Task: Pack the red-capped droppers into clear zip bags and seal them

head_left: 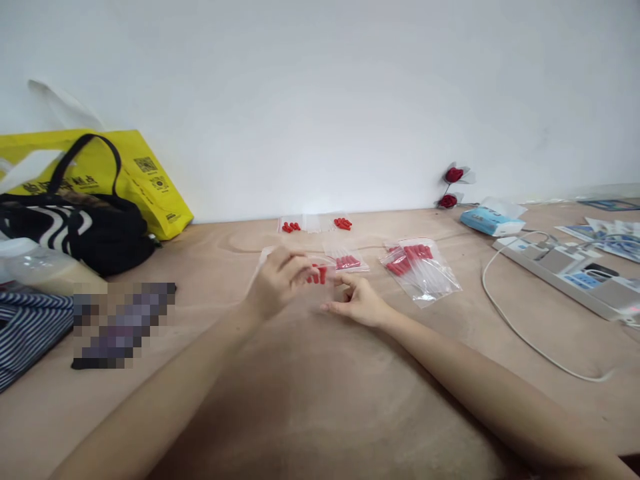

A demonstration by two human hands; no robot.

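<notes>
**Pinching a small bag of red pieces over the table**

Holding a small clear bag [320, 272] of little red pieces, my left hand [277, 281] curls its fingers shut on the bag's left edge just above the wooden table [310, 400]. My right hand [357, 301] lies beside it, fingers loosely bent, fingertips at the bag's right edge; whether they grip it I cannot tell. Both forearms stretch forward, bare. Just beyond sits another filled bag [347, 261], and to the right a larger clear pouch [423, 270] with red pieces, glossy and crinkled. Near the wall lie two more small bags [315, 224]. Far left stand a black handbag [80, 227] and a yellow tote [145, 177]; far right, a white power strip [565, 270] with its looping cable [500, 310].
</notes>
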